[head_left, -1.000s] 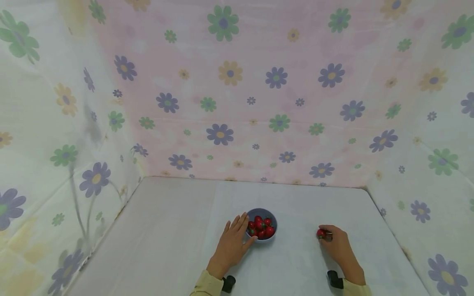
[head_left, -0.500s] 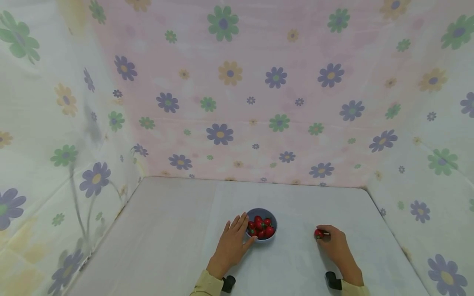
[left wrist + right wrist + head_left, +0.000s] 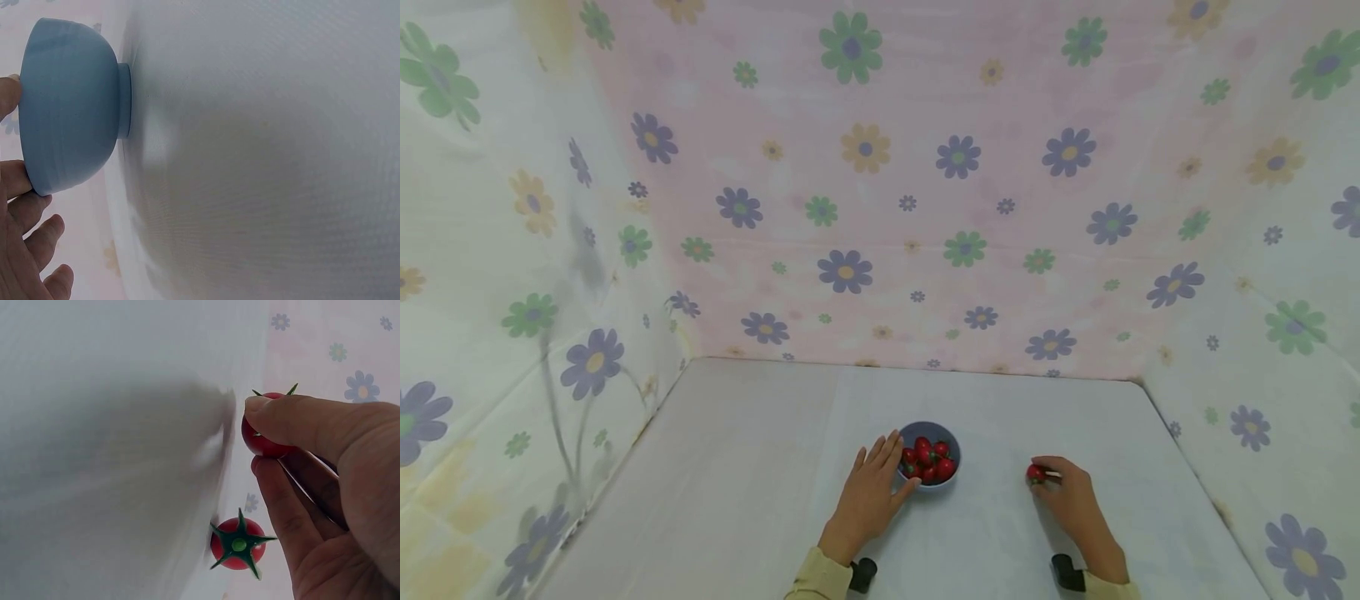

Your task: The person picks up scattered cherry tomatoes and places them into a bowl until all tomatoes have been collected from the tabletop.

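My left hand (image 3: pixel 867 498) lies beside a small blue bowl (image 3: pixel 928 427), thumb spread along its near side and straight fingers at its left rim. In the left wrist view, the thumb and two fingertips touch the bowl (image 3: pixel 69 109), which stands on its foot; the other fingers are off it. Several red cherry tomatoes (image 3: pixel 925 457) fill the bowl. Further right, my right hand (image 3: pixel 1070 492) pinches a single cherry tomato (image 3: pixel 265 442) between thumb and forefinger, close above the table. A second cherry tomato (image 3: pixel 239 544), green calyx facing the camera, is beside those fingers; the head view does not show it.
The white table (image 3: pixel 737 467) runs back to a flower-patterned cloth wall (image 3: pixel 917 283). Similar cloth walls rise along its left (image 3: pixel 490 333) and right sides. Black wrist devices (image 3: pixel 863 575) sit by both sleeves.
My right hand has slid slowly a little to the left, towards the bowl, carrying the pinched cherry tomato. The left hand and the bowl have stayed in place.
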Demonstrator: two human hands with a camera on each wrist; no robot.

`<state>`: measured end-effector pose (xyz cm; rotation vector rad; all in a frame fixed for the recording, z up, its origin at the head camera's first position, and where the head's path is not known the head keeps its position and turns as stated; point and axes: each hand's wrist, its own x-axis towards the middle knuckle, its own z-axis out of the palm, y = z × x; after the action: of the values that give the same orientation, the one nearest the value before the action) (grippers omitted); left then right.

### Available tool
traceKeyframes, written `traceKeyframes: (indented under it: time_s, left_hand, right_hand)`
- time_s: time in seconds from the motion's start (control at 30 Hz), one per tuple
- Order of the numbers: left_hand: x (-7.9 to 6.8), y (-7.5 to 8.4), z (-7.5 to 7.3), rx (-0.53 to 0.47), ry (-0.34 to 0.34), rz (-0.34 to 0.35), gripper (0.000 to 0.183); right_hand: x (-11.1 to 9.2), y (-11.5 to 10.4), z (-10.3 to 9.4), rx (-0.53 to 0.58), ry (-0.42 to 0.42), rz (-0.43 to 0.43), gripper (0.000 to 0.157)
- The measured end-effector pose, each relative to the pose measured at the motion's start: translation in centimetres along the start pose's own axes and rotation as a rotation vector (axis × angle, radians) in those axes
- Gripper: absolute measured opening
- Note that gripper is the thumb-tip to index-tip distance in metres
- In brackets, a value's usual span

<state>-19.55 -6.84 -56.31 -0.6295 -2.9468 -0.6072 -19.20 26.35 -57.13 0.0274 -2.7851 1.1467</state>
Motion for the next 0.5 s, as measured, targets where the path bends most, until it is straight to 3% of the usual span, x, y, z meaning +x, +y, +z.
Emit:
traceKeyframes:
  time_s: [0.27, 0.5]
  left_hand:
    - [0.0, 0.0, 0.0, -0.005, -0.004, -0.007, 0.072]
    - [0.0, 0.1, -0.1, 0.002, -0.002, -0.006, 0.072]
  right_hand:
    - [-0.1, -1.2, 0.5, -0.003, 0.022, -0.036, 0.041]
    - [0.0, -2.0, 1.3, 0.000, 0.002, -0.001, 0.042]
